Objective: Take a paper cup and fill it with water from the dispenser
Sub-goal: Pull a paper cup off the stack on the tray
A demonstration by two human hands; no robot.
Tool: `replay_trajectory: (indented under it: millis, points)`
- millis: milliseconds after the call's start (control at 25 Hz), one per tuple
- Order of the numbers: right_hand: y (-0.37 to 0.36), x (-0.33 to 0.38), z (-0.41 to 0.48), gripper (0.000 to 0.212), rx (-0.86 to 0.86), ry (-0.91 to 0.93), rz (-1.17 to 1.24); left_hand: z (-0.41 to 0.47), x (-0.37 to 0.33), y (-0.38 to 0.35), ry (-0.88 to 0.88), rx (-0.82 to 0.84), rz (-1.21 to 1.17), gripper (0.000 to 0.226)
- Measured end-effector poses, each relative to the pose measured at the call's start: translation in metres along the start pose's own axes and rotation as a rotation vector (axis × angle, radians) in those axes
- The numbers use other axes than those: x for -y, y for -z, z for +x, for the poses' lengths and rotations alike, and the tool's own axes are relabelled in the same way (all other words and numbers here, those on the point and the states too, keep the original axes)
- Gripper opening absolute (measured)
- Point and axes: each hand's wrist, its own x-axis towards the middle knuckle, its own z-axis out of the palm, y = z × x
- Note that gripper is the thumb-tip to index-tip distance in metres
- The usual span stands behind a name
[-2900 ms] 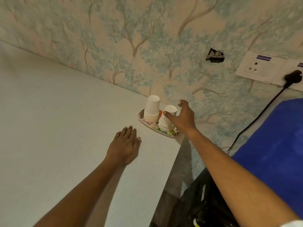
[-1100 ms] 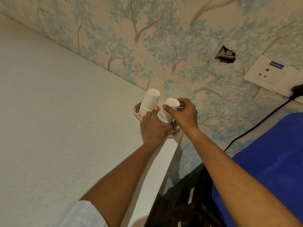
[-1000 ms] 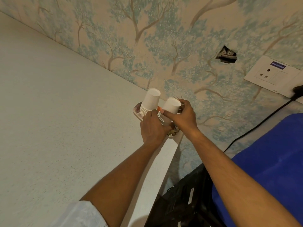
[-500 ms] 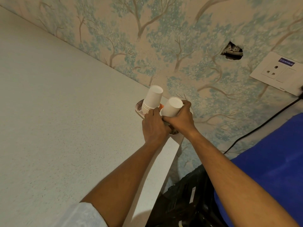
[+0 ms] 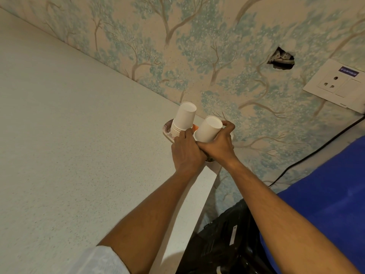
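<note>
Left hand (image 5: 186, 151) pressed down on the rest of the near cup pile, fingers curled together; that pile is hidden under the hand. Right hand (image 5: 218, 143) clamped on the top cup (image 5: 207, 129), upside down, axis tilted far-right. Pull goes along that axis. Second stack (image 5: 182, 120) just left on the tray (image 5: 166, 128), untouched.

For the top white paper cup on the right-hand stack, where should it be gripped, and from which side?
Probably around the side wall of the inverted white paper cup, near its closed base, coming from the right as the right hand does. It tilts toward the wall, and the left hand steadies the stack below.
</note>
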Motion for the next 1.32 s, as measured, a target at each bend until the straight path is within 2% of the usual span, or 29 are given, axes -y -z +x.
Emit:
replay_trajectory:
  millis: [440, 760, 1320]
  points:
    - [-0.007, -0.006, 0.004, 0.099, -0.002, -0.013, 0.094, 0.000, 0.001, -0.002, -0.014, -0.015, -0.005, 0.065]
    - [-0.001, -0.014, 0.011, 0.112, 0.125, -0.104, 0.145, 0.002, 0.002, -0.002, -0.013, -0.015, 0.002, 0.068]
    - [-0.006, -0.014, 0.014, 0.097, 0.100, -0.083, 0.144, 0.003, 0.004, -0.004, -0.031, -0.022, -0.010, 0.059]
